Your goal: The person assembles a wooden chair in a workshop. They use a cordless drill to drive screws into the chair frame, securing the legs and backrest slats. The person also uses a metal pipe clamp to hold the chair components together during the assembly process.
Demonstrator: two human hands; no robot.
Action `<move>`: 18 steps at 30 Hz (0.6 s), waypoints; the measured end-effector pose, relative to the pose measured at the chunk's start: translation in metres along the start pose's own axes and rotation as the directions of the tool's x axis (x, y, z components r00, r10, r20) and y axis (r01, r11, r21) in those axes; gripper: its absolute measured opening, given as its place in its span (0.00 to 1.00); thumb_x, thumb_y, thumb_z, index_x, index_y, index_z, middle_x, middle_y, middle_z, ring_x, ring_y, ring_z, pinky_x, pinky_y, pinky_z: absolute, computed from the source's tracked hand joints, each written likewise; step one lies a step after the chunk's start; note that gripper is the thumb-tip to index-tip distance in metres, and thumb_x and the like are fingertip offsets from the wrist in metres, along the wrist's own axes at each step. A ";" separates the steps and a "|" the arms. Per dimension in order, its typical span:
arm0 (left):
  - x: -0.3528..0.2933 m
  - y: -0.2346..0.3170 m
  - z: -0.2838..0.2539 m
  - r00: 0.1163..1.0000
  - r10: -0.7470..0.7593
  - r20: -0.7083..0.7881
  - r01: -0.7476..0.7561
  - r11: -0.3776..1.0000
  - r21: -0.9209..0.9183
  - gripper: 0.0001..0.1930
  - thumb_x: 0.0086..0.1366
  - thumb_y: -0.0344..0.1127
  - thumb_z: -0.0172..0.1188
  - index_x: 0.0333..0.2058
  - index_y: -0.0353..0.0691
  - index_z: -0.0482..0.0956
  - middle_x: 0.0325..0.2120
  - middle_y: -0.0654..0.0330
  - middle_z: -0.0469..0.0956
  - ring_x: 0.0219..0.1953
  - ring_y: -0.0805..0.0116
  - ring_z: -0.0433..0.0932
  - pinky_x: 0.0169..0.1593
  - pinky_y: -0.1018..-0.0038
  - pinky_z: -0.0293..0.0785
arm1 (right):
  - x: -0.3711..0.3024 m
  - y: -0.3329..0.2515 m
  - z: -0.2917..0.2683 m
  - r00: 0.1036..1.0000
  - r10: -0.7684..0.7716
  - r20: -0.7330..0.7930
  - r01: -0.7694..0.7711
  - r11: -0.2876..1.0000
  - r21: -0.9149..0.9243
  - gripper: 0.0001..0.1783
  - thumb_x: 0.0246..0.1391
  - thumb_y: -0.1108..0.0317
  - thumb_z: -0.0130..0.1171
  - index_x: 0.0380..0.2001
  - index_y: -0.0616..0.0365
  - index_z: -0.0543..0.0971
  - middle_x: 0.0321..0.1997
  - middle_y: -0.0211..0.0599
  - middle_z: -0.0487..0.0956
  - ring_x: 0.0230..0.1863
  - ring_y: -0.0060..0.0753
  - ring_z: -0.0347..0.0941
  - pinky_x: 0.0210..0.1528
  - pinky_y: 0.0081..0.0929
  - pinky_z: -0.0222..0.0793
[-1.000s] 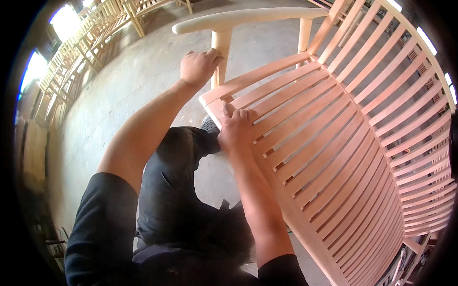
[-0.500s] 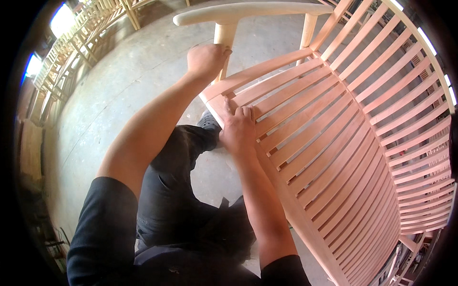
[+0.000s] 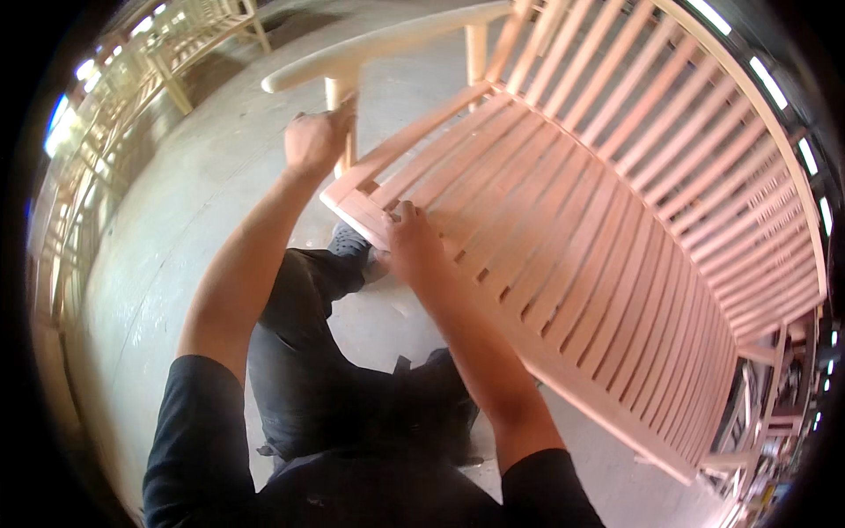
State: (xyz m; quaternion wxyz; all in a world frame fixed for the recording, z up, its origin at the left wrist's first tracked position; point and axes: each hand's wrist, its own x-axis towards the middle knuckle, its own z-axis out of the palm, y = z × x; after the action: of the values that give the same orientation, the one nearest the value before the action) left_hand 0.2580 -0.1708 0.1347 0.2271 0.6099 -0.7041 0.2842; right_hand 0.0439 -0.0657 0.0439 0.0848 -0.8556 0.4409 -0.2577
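An unpainted wooden slatted bench (image 3: pixel 563 220) fills the right of the view, its seat curved and its tall slatted back toward the far right. My left hand (image 3: pixel 314 143) is closed around the upright post (image 3: pixel 349 145) below the pale armrest (image 3: pixel 387 42); its fingertips are partly hidden. My right hand (image 3: pixel 412 239) grips the front rail (image 3: pixel 356 211) of the seat near its left corner. Its fingers curl over the top of the rail, and the thumb side reaches below the edge.
Several more wooden benches or frames (image 3: pixel 189 53) stand along the far left. Concrete floor (image 3: pixel 194 167) lies left of the bench. My shoe (image 3: pixel 350 242) is on the floor beneath the seat corner. Stacked wooden parts and other goods (image 3: pixel 779 440) crowd the lower right.
The bench has shifted leftward in view and its angle has turned. My right hand went from fingers lying on the seat corner to gripping the front rail. My left hand stays at the post.
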 end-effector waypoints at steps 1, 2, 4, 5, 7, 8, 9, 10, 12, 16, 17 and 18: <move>0.001 0.009 0.004 0.987 -0.071 0.146 0.057 0.994 0.092 0.18 0.70 0.48 0.53 0.57 0.62 0.75 0.23 0.55 0.82 0.25 0.52 0.82 0.33 0.57 0.78 | -0.015 0.010 -0.010 1.000 -0.032 0.000 0.031 0.998 0.053 0.25 0.51 0.63 0.66 0.53 0.57 0.77 0.48 0.45 0.74 0.53 0.46 0.71 0.56 0.41 0.71; 0.001 0.013 0.003 0.987 -0.082 0.134 0.082 0.997 0.012 0.16 0.71 0.48 0.50 0.54 0.61 0.78 0.26 0.53 0.83 0.28 0.49 0.83 0.34 0.56 0.78 | -0.033 0.018 -0.020 0.998 -0.057 -0.006 0.057 0.993 0.104 0.25 0.52 0.62 0.65 0.54 0.56 0.77 0.46 0.45 0.75 0.51 0.47 0.72 0.56 0.41 0.71; -0.004 0.007 -0.002 0.959 -0.133 0.249 0.169 0.977 -0.131 0.17 0.71 0.52 0.49 0.47 0.56 0.83 0.30 0.50 0.84 0.33 0.48 0.84 0.36 0.55 0.79 | -0.100 0.001 -0.039 0.973 -0.051 -0.223 0.065 0.996 0.055 0.18 0.51 0.68 0.63 0.47 0.53 0.79 0.38 0.42 0.77 0.41 0.47 0.76 0.43 0.43 0.76; -0.012 0.009 -0.013 0.948 -0.194 0.253 0.232 0.964 -0.132 0.18 0.71 0.54 0.50 0.50 0.56 0.82 0.31 0.49 0.84 0.33 0.48 0.84 0.35 0.54 0.78 | -0.140 -0.005 -0.042 0.971 0.058 -0.232 -0.018 0.985 0.170 0.15 0.51 0.68 0.63 0.44 0.53 0.80 0.36 0.42 0.77 0.40 0.47 0.76 0.42 0.44 0.75; -0.030 -0.002 -0.042 0.974 -0.078 0.211 0.108 0.985 -0.134 0.22 0.69 0.57 0.55 0.54 0.53 0.80 0.32 0.47 0.83 0.35 0.46 0.84 0.35 0.54 0.77 | -0.233 -0.026 -0.034 0.911 0.340 -0.234 -0.266 0.917 0.299 0.12 0.51 0.68 0.64 0.41 0.52 0.81 0.34 0.43 0.78 0.39 0.48 0.77 0.40 0.44 0.76; -0.035 0.004 -0.054 0.971 -0.046 0.235 0.094 0.976 -0.199 0.23 0.68 0.57 0.57 0.53 0.52 0.81 0.31 0.45 0.83 0.33 0.46 0.83 0.33 0.56 0.77 | -0.288 -0.025 -0.024 0.836 0.491 -0.243 -0.423 0.860 0.284 0.12 0.50 0.68 0.64 0.40 0.52 0.82 0.33 0.44 0.79 0.39 0.49 0.78 0.40 0.44 0.76; -0.042 -0.012 -0.053 0.990 0.036 0.137 -0.011 0.983 -0.182 0.22 0.68 0.57 0.58 0.53 0.51 0.81 0.27 0.46 0.82 0.28 0.48 0.81 0.30 0.58 0.74 | -0.344 -0.028 -0.009 0.688 0.693 -0.216 -0.627 0.717 0.305 0.12 0.51 0.66 0.63 0.40 0.52 0.83 0.34 0.43 0.79 0.40 0.50 0.78 0.42 0.45 0.75; -0.045 0.010 -0.068 0.966 -0.002 0.259 0.041 0.988 -0.147 0.22 0.68 0.56 0.57 0.52 0.49 0.81 0.26 0.48 0.81 0.25 0.49 0.79 0.29 0.57 0.73 | -0.412 -0.029 0.008 0.480 0.856 -0.194 -0.800 0.517 0.303 0.12 0.52 0.64 0.62 0.40 0.52 0.83 0.35 0.42 0.80 0.41 0.50 0.78 0.45 0.45 0.74; -0.052 -0.003 -0.033 0.969 0.237 0.063 -0.200 0.913 -0.357 0.24 0.70 0.53 0.57 0.56 0.42 0.78 0.31 0.48 0.81 0.25 0.57 0.76 0.31 0.59 0.71 | -0.552 -0.044 0.057 0.301 0.879 -0.370 -0.920 0.370 0.131 0.15 0.52 0.61 0.63 0.42 0.53 0.84 0.35 0.40 0.81 0.42 0.49 0.78 0.46 0.45 0.74; -0.068 -0.088 -0.031 0.944 0.192 0.268 -0.071 0.912 -0.403 0.19 0.71 0.32 0.48 0.59 0.37 0.70 0.46 0.45 0.78 0.35 0.53 0.73 0.45 0.60 0.71 | -0.602 -0.091 0.078 -0.050 0.901 0.430 -0.990 0.013 -0.142 0.19 0.55 0.61 0.59 0.48 0.57 0.77 0.47 0.44 0.80 0.51 0.47 0.76 0.54 0.43 0.71; -0.071 -0.074 0.005 0.937 0.309 0.165 -0.188 0.841 -0.508 0.17 0.72 0.30 0.46 0.58 0.37 0.70 0.47 0.46 0.77 0.37 0.55 0.72 0.48 0.62 0.70 | -0.669 -0.102 0.139 -0.004 0.956 0.293 -0.990 0.037 -0.134 0.22 0.55 0.58 0.59 0.52 0.54 0.76 0.52 0.45 0.78 0.54 0.45 0.74 0.57 0.44 0.69; -0.080 -0.018 0.021 0.899 0.332 0.285 -0.072 0.755 -0.652 0.13 0.73 0.31 0.44 0.52 0.35 0.71 0.42 0.50 0.74 0.38 0.59 0.71 0.48 0.64 0.69 | -0.752 -0.128 0.196 0.001 0.989 0.149 -0.984 0.028 -0.177 0.25 0.56 0.56 0.60 0.56 0.52 0.76 0.56 0.46 0.76 0.58 0.43 0.72 0.60 0.44 0.67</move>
State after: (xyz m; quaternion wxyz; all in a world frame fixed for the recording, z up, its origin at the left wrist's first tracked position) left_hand 0.2888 -0.1284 0.0683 0.2417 0.4610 -0.8512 -0.0678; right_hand -0.1239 0.5951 -0.3512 0.2814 -0.3287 0.9013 -0.0192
